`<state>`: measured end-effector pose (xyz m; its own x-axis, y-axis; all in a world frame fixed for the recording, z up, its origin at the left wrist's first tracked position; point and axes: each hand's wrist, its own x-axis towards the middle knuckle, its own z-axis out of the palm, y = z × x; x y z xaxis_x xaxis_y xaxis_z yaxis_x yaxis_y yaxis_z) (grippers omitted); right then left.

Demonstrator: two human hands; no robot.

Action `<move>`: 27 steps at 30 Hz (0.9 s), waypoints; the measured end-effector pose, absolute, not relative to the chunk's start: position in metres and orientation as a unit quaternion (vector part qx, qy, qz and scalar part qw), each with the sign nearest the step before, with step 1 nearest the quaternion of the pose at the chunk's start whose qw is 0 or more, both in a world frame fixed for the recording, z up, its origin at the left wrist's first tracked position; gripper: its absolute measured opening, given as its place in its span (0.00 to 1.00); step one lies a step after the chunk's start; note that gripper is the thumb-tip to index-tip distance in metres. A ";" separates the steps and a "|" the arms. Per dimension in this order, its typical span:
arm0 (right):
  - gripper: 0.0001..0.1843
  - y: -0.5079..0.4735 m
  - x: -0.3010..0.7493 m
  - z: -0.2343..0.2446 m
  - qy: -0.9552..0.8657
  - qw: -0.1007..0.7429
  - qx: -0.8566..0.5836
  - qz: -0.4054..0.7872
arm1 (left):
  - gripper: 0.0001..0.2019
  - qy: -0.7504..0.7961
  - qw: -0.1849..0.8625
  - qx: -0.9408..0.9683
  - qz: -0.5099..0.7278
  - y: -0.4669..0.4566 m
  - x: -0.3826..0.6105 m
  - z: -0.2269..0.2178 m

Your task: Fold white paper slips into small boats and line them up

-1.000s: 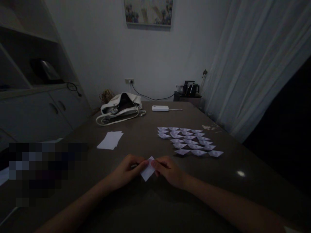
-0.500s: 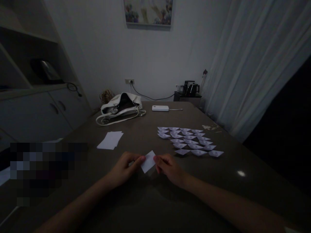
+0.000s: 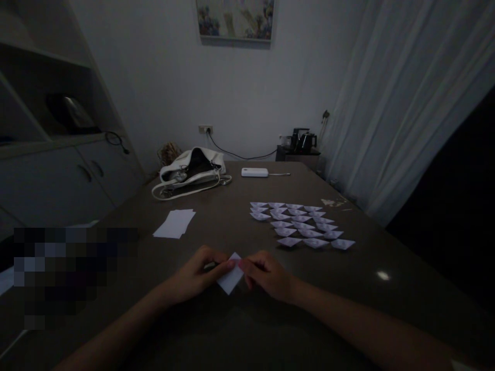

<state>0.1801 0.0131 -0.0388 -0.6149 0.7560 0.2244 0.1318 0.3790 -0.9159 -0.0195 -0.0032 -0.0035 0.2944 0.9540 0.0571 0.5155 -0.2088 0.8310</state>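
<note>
A small folded piece of white paper (image 3: 230, 281), diamond-shaped from this angle, is held between both hands above the near part of the table. My left hand (image 3: 207, 272) pinches its left side, thumb on top. From the right, my right hand (image 3: 265, 273) grips it with thumb and bent fingers, the thumb tips almost meeting near the upper corner. Fingers behind the paper are hidden. Beyond my right hand stand rows of folded white paper boats (image 3: 301, 225). Left of centre lies a stack of white paper sheets (image 3: 175, 223).
A white handbag (image 3: 193, 172) sits at the table's far left, with a white power bank (image 3: 254, 172) and short cable to its right. Torn scraps (image 3: 333, 202) lie near the right edge of the dark table (image 3: 240, 340). A blurred patch covers the left side.
Both hands have drawn closer together and the paper has come slightly nearer to me. The thumbs have slid inward towards its upper corner. Boats and sheets stay put.
</note>
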 end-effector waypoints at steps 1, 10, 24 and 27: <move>0.31 0.013 0.180 -0.038 -0.762 0.327 -0.284 0.481 | 0.22 0.504 0.363 0.727 0.293 -0.003 -0.020 -0.003; 0.24 0.015 0.181 -0.039 -0.769 0.321 -0.280 0.476 | 0.15 0.448 0.356 0.782 0.249 -0.003 -0.019 -0.011; 0.25 0.015 0.180 -0.043 -0.708 0.379 -0.297 0.517 | 0.20 0.469 0.379 0.749 0.274 0.001 -0.014 -0.004; 0.24 0.014 0.179 -0.043 -0.678 0.384 -0.292 0.555 | 0.21 0.495 0.390 0.712 0.309 0.002 -0.017 -0.007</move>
<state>0.1792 0.0145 -0.0431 -0.5357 0.8213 0.1961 -0.0305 0.2133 -0.9765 -0.0172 0.0023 -0.0065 0.3189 0.9462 0.0551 0.4636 -0.2064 0.8617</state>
